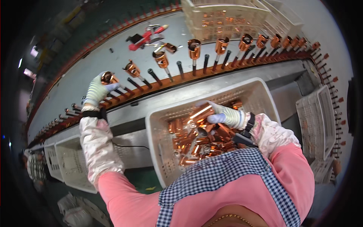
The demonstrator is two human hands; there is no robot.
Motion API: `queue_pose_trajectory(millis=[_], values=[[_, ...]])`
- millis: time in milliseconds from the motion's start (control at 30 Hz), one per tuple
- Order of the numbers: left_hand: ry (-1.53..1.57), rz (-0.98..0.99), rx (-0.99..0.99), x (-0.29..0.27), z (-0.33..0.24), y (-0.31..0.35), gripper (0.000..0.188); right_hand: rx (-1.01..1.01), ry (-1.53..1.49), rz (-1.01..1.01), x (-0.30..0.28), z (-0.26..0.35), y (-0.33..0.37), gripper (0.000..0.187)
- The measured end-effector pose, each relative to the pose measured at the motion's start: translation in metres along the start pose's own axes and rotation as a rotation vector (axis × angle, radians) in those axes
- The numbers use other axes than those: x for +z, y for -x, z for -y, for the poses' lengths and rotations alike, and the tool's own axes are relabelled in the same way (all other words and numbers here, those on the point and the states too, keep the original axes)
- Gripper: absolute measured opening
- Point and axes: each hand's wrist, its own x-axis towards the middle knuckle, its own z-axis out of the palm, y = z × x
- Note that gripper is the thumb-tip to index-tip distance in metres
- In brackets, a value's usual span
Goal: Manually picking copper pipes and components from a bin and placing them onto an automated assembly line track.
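At the left, my left hand [96,90], in a pale striped glove, is closed round a shiny copper-coloured cup [108,78] at the row of upright pins. My right hand [227,116], gloved alike, grips a copper-coloured cylinder [201,113] over the white plastic basket [269,99]. Beneath that hand lies a heap of similar copper-coloured pieces [200,147]. Along the curved rail [177,80], more cups, such as one copper cup [194,49], sit on pins to the right of my left hand. Several dark pins [180,70] between them carry no cup.
Behind the rail, red-handled tools [145,39] and a loose copper piece [170,47] lie on the grey tabletop [124,47]. White crates [211,22] stand at the back. Another crate [315,121] is at the right, and bins [73,166] are at the lower left.
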Motion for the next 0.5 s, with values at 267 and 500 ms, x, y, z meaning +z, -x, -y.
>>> queue_pose_trajectory(millis=[267,500], values=[[-0.166,0.246,0.320,0.138,-0.196,0.142,0.044,0.102,0.078,-0.070,-0.055,-0.023,0.118,0.084],[-0.289,1.004,0.327,0.274,-0.179,0.241,0.113,-0.032,-0.008,-0.152,-0.046,0.005,0.177,0.093]])
